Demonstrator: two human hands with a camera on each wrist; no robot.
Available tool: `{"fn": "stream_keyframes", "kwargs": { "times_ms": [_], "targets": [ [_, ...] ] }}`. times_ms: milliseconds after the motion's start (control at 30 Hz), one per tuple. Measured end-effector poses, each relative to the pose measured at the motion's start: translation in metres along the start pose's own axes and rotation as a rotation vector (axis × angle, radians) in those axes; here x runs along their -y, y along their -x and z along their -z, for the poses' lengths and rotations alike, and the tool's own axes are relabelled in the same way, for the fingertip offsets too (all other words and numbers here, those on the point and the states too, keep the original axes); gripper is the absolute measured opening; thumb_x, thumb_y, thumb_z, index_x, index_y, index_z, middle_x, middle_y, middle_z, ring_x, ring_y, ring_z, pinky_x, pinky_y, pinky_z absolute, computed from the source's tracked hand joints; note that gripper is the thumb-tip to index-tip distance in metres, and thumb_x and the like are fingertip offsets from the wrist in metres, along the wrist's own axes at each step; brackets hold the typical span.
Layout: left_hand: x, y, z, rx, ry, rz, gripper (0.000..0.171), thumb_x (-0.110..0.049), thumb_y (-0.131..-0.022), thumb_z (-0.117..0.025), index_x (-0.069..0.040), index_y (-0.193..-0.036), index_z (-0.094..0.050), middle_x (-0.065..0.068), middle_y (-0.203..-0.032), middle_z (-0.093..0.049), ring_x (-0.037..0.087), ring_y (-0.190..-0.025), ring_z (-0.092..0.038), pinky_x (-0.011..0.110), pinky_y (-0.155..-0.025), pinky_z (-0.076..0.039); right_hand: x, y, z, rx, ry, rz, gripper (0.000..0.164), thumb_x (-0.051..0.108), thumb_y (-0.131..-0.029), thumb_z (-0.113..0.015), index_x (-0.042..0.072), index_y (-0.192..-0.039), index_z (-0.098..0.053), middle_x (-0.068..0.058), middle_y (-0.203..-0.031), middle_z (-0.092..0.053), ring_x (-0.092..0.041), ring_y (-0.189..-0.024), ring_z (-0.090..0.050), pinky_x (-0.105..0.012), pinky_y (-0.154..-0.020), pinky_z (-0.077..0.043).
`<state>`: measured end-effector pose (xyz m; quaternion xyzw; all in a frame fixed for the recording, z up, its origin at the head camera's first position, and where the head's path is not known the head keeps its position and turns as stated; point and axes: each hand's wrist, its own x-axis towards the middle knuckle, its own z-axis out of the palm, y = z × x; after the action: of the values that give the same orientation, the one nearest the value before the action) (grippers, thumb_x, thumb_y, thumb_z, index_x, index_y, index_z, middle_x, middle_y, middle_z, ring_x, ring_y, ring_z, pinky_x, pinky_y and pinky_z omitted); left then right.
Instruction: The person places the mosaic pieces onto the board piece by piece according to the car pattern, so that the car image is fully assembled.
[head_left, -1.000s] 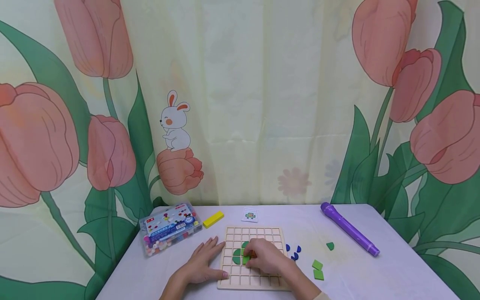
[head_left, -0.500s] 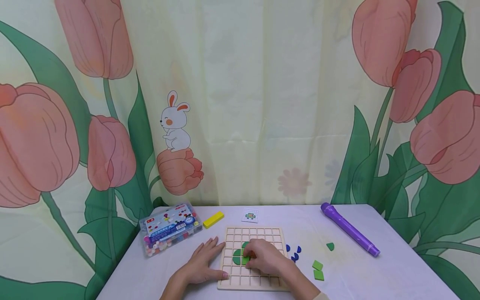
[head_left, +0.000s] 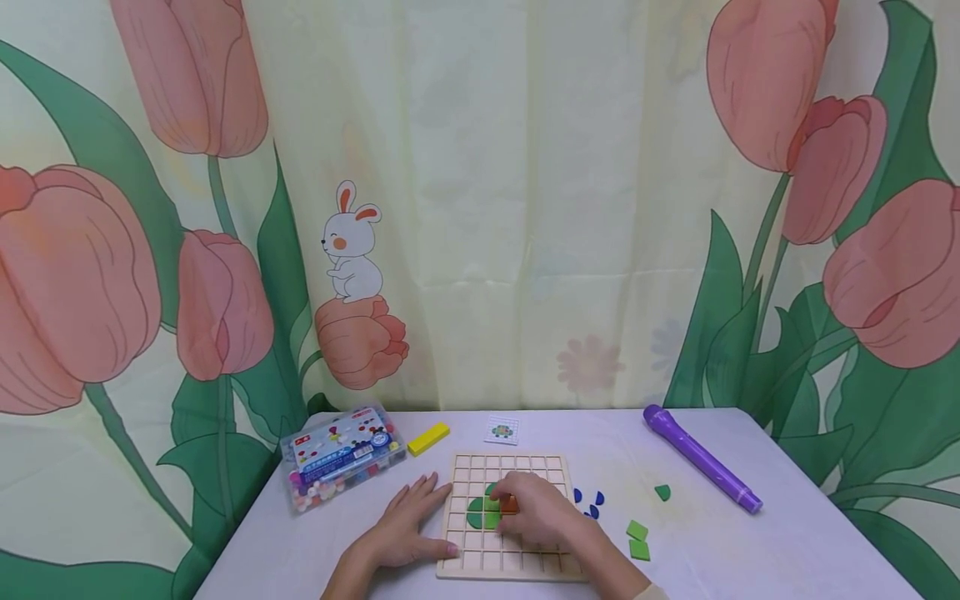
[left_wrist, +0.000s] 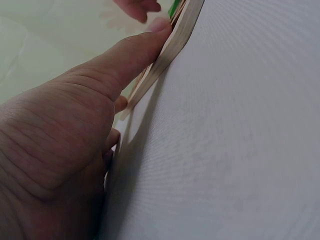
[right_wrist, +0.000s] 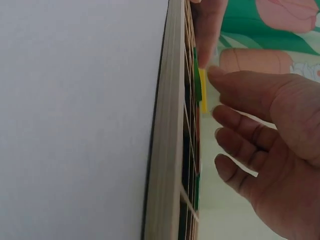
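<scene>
A wooden grid board [head_left: 471, 562] lies on the table. Near its middle are dark green rounded pieces [head_left: 475, 513], light green square tiles [head_left: 491, 522] and an orange-red piece [head_left: 509, 504]. My left hand [head_left: 405, 529] is spread flat at the board's left side, with the thumb [left_wrist: 150, 40] on the board's edge in the left wrist view. Just over the pieces hovers my right hand [head_left: 542, 510], partly covering the board. In the right wrist view its fingers [right_wrist: 232, 127] are loosely bent and apart from the board's face, with nothing between them and the thumb.
Right of the board lie several blue half-round pieces [head_left: 599, 498], two light green tiles [head_left: 639, 550], a dark green piece [head_left: 662, 492] and a purple tube-shaped stick [head_left: 705, 458]. Behind are a pattern card [head_left: 501, 431], a yellow block [head_left: 429, 439] and a clear bead box [head_left: 341, 457].
My right hand has lifted slightly off the pieces, its fingers parting, and the orange-red piece now shows beneath it. My left hand stays in place.
</scene>
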<state>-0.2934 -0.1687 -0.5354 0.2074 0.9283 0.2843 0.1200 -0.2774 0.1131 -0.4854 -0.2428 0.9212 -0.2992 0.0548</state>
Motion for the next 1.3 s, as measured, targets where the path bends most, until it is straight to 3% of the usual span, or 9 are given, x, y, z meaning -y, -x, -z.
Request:
{"fn": "stream_keyframes", "kwargs": {
  "times_ms": [400, 1067, 1300],
  "targets": [
    [0.000, -0.002, -0.001, -0.006, -0.004, 0.003, 0.102, -0.072, -0.079, -0.077, -0.024, -0.161, -0.041, 0.014, -0.173, -0.023, 0.041, -0.161, -0.013, 0.068, -0.128, -0.004, -0.025, 0.016, 0.024, -0.129, 0.033, 0.057, 0.031, 0.018, -0.087, -0.084, 0.010, -0.116, -0.076, -0.001, -0.107, -0.071, -0.020, -0.092, -0.062, -0.030, -0.076, -0.053],
    [0.000, -0.001, 0.000, -0.002, -0.004, -0.003, 0.102, -0.072, -0.079, -0.076, -0.025, -0.162, -0.040, 0.013, -0.173, -0.023, 0.040, -0.162, -0.013, 0.067, -0.128, -0.004, -0.088, 0.063, 0.075, -0.268, 0.050, -0.222, 0.032, 0.015, -0.087, -0.084, 0.014, -0.118, -0.075, 0.000, -0.108, -0.071, -0.015, -0.089, -0.055, -0.024, -0.068, -0.046],
    [0.002, -0.002, -0.001, 0.001, 0.003, 0.015, 0.103, -0.074, -0.078, -0.076, -0.026, -0.162, -0.040, 0.012, -0.174, -0.023, 0.040, -0.162, -0.012, 0.066, -0.129, -0.003, -0.103, 0.073, 0.087, -0.272, 0.040, -0.231, 0.033, 0.016, -0.088, -0.084, 0.012, -0.119, -0.074, -0.002, -0.111, -0.072, -0.013, -0.088, -0.054, -0.024, -0.068, -0.046]
  ]
}}
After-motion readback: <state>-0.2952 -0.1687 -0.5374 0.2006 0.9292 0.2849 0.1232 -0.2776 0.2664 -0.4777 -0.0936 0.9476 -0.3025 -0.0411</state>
